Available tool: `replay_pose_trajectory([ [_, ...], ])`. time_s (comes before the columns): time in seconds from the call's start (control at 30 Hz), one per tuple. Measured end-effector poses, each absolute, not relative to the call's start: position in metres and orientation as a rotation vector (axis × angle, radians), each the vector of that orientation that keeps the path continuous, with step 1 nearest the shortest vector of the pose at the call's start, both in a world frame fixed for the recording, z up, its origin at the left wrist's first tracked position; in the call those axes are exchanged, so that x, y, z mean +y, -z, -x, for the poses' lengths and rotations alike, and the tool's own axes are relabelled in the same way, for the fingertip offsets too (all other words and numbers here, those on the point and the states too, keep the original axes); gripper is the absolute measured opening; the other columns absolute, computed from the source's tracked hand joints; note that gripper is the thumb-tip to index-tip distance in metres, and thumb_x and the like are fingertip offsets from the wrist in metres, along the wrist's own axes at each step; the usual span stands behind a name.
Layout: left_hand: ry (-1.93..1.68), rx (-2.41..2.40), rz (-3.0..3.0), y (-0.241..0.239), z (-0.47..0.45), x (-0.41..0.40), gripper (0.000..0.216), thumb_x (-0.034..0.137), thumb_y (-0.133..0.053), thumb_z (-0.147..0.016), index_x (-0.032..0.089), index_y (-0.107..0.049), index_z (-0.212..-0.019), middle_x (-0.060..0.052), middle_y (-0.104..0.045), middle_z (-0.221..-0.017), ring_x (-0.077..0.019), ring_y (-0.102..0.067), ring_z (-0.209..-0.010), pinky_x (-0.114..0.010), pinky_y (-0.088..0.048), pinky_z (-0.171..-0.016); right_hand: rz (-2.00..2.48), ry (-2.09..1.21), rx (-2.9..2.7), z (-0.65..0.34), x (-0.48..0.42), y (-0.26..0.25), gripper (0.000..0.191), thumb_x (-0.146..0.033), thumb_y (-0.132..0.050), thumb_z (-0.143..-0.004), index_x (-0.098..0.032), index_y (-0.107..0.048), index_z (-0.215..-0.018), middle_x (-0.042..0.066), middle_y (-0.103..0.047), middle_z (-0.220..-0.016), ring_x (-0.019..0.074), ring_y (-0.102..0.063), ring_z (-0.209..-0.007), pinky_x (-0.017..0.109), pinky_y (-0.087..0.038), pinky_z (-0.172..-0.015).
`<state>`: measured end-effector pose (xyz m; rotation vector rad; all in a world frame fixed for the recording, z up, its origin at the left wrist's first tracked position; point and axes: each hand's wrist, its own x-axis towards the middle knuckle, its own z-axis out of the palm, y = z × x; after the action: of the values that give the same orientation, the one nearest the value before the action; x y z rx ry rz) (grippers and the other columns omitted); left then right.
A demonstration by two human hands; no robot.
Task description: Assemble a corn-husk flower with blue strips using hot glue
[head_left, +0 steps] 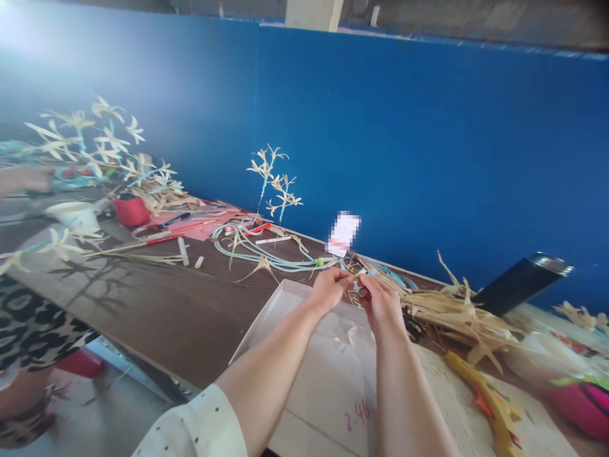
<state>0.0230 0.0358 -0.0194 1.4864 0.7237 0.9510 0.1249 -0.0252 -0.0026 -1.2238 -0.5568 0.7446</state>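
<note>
My left hand (pixel 332 289) and my right hand (pixel 382 301) meet above the far edge of a shallow white box (pixel 304 365), fingertips pinched together. Between them shows a small light-blue piece (pixel 356 287), partly covered by the fingers; its exact kind is too small to make out. Inside the box lie some small pale scraps (pixel 346 341), and red handwriting marks its bottom. Just right of my right hand is a bundle of dry straw-coloured husk strips (pixel 451 311).
Light-blue tubing (pixel 266 260) coils behind the box. Two husk flowers (pixel 284 197) stand by the blue partition (pixel 428 152). A dark bottle (pixel 518 285) leans at right, near a yellow glue gun (pixel 490 400). A co-worker's hand (pixel 23 180) and a white cup (pixel 76 217) are at left.
</note>
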Motion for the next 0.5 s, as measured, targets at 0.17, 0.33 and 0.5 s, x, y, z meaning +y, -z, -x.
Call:
replay_pose_trajectory([
  [0.17,-0.971,0.74,-1.494,0.0192,-0.0235,0.0363,0.028,0.04,-0.06,-0.072,0.013,-0.066,-0.079,-0.001,-0.062,-0.068,-0.0091,-0.05,-0.06,-0.021,-0.038,-0.059,1.219,-0.737,-0.57,-0.1248,-0.0245,0.0031,0.024,-0.032,-0.076,-0.054,-0.015,-0.068,-0.069,-0.001,-0.057,-0.059,0.0064,-0.038,-0.045,0.019,-0.026,-0.038],
  [0.33,-0.957,0.779,-1.506,0.0136,-0.022,0.0329,0.024,0.036,-0.059,-0.073,0.013,-0.065,-0.078,0.0,-0.06,-0.065,-0.0082,-0.047,-0.056,-0.02,-0.036,-0.056,1.226,-0.734,-0.562,-0.1255,-0.0243,0.0035,0.024,-0.032,-0.077,-0.053,-0.015,-0.067,-0.068,-0.002,-0.055,-0.057,0.006,-0.037,-0.045,0.019,-0.026,-0.038],
  [0.5,-0.979,0.809,-1.567,0.01,-0.0203,0.0306,0.024,0.035,-0.059,-0.074,0.013,-0.066,-0.078,-0.001,-0.063,-0.069,-0.0095,-0.051,-0.06,-0.02,-0.036,-0.056,1.227,-0.726,-0.554,-0.1246,-0.0243,0.0027,0.024,-0.032,-0.078,-0.054,-0.015,-0.066,-0.066,-0.002,-0.056,-0.057,0.0055,-0.039,-0.046,0.017,-0.026,-0.037],
])
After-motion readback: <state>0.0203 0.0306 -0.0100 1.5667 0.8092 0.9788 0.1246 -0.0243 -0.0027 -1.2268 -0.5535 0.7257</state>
